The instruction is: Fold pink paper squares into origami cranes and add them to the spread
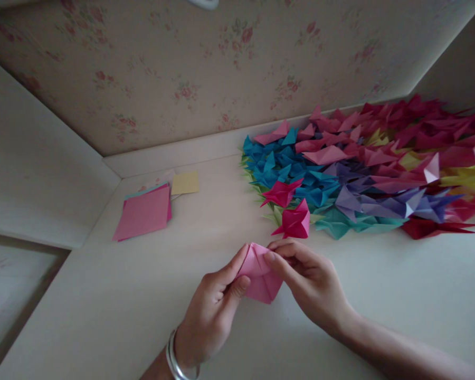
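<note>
Between my two hands is a folded piece of pink origami paper (259,279), creased into a small, roughly diamond-like shape above the white tabletop. My left hand (217,301) pinches its left edge between thumb and fingers; a silver bangle circles that wrist. On the right, my right hand (311,277) has its thumb on the upper right of the paper, with the fingers curled behind it. Just beyond the paper lie two magenta folded paper pieces (296,219), at the near edge of a large spread of folded paper.
A stack of pink paper squares (142,214) lies on the left, with a small yellow sheet (185,182) beside it. Many-coloured folded paper pieces (356,169) cover the back right against the wall. A white panel (35,158) borders the tabletop (206,227) at left.
</note>
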Demonstrator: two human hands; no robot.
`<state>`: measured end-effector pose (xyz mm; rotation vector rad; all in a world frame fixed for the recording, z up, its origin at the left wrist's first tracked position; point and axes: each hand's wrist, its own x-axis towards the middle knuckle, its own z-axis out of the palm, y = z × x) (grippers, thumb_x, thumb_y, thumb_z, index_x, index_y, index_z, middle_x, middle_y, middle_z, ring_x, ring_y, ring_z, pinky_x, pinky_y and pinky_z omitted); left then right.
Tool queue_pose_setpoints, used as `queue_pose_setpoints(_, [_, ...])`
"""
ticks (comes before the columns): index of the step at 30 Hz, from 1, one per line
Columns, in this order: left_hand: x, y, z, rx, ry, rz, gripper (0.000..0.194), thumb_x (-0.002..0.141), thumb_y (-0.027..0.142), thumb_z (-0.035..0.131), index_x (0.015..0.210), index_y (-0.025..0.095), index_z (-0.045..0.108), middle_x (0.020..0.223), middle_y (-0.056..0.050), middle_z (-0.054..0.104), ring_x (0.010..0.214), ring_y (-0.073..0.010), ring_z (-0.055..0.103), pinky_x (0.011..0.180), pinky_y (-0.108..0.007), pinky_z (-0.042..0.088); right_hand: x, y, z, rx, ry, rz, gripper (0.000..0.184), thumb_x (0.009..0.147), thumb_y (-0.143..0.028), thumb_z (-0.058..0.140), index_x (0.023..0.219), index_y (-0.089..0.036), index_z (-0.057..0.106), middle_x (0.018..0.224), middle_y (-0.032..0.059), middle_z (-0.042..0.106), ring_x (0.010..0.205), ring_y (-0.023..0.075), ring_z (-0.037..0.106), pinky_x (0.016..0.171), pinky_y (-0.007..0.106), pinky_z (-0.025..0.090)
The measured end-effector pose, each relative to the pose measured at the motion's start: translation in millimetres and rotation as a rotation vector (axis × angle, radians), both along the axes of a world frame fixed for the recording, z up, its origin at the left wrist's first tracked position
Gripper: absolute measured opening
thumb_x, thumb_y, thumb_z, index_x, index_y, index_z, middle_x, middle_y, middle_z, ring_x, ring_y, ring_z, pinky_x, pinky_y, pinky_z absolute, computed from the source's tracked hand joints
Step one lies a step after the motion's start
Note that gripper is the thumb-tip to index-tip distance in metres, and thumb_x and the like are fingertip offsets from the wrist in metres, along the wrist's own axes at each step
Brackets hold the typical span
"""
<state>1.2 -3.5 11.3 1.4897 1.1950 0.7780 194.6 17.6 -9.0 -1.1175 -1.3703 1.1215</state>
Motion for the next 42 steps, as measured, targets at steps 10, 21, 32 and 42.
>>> queue_pose_setpoints(10, [-2.9,-0.5,5.5,-0.359,-0.52,-0.106,0.055,0.096,0.027,0.058,0.148,0.035,0.039,0.148,-0.004,0.052,0.132,-0.0252,0.051,0.11,-0.041,0.04,0.4,3.2,1.6,-0.017,0.045,-0.005,0.017,0.091,-0.031,0.065,0.079,-0.02,0.065,0.089,0.0052,0.068,0.079,0.0167,0.062,0.065,0.023,0.049])
queue_pose_setpoints(21, [-1.1,0.4,6.5,-0.415,-0.701,-0.166,0.055,0.092,0.025,0.065,0.142,0.038,0.048,0.146,-0.004,0.054,0.136,-0.0264,0.048,0.114,-0.048,0.033,3.3,3.3,5.3,-0.024,0.066,-0.003,0.018,0.09,-0.033,0.066,0.079,-0.019,0.066,0.091,0.0069,0.068,0.078,0.0181,0.063,0.062,0.025,0.05])
queue_pose_setpoints(32, [-2.1,7.5,5.6,-0.336,-0.322,0.058,0.03,0.09,0.036,0.067,0.111,0.015,0.074,0.094,-0.009,0.079,0.087,-0.0208,0.074,0.079,-0.029,0.06,8.0,8.3,8.9,0.004,0.101,-0.052,0.014,0.092,-0.028,0.064,0.08,-0.02,0.065,0.089,0.0043,0.065,0.079,0.0164,0.06,0.063,0.024,0.046])
queue_pose_setpoints(42, [5.0,7.5,3.7,0.061,0.084,0.145,0.016,0.091,0.029,0.063,0.091,0.017,0.074,0.072,-0.002,0.075,0.068,-0.0156,0.072,0.063,-0.019,0.055,6.7,7.9,2.4,0.055,0.012,-0.04,0.008,0.092,-0.025,0.065,0.085,-0.021,0.065,0.09,0.0035,0.064,0.074,0.0144,0.058,0.059,0.024,0.043])
